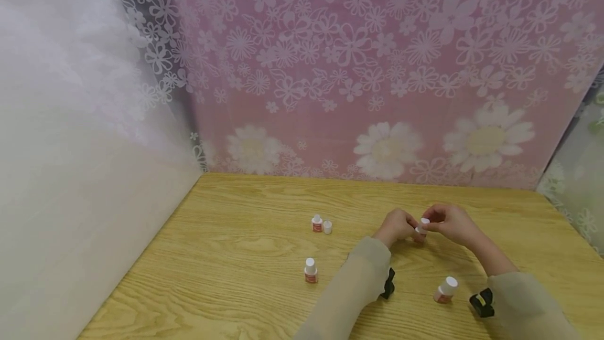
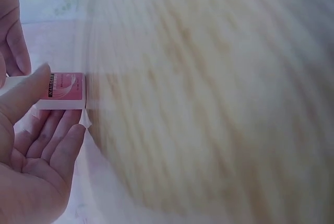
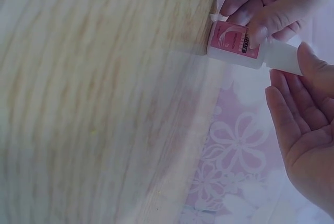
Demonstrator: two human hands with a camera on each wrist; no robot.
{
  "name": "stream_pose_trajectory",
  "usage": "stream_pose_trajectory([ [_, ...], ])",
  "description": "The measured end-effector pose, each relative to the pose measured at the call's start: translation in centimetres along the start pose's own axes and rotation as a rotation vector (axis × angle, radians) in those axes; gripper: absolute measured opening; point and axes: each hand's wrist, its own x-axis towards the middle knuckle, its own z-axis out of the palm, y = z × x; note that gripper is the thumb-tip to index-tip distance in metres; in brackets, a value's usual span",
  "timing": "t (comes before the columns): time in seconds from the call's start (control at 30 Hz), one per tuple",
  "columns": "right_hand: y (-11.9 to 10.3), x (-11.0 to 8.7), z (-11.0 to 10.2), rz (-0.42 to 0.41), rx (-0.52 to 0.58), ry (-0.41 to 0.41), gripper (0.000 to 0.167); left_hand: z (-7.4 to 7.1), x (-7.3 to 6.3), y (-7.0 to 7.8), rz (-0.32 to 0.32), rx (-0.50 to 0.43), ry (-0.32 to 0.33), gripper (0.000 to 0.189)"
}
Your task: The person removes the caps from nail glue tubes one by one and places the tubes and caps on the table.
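A small nail glue bottle (image 3: 233,40) with a pink label stands on the table at the right in the head view. My left hand (image 1: 398,226) holds its body between thumb and fingers. My right hand (image 1: 451,223) pinches the white cap (image 3: 283,58), which sits at the top of the bottle; whether it is loose I cannot tell. Left of the hands, another bottle (image 1: 317,225) shows a bare nozzle, and its white cap (image 1: 327,227) stands beside it. Two capped bottles stand nearer: one bottle (image 1: 310,273) left of my left forearm, one bottle (image 1: 445,291) between the forearms.
The bottles stand on a wood-grain table (image 1: 226,256). A pink flowered curtain (image 1: 306,93) hangs along its back edge, and a pale sheet (image 1: 94,172) bounds the left side. Black straps (image 1: 482,303) show near both wrists.
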Motion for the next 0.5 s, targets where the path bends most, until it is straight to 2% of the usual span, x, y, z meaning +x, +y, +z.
stream_pose_trajectory([
  [0.5,0.36,0.14,0.03,0.002,0.01,0.005,0.014,0.5,0.37,-0.28,-0.059,-0.071,0.06,0.018],
])
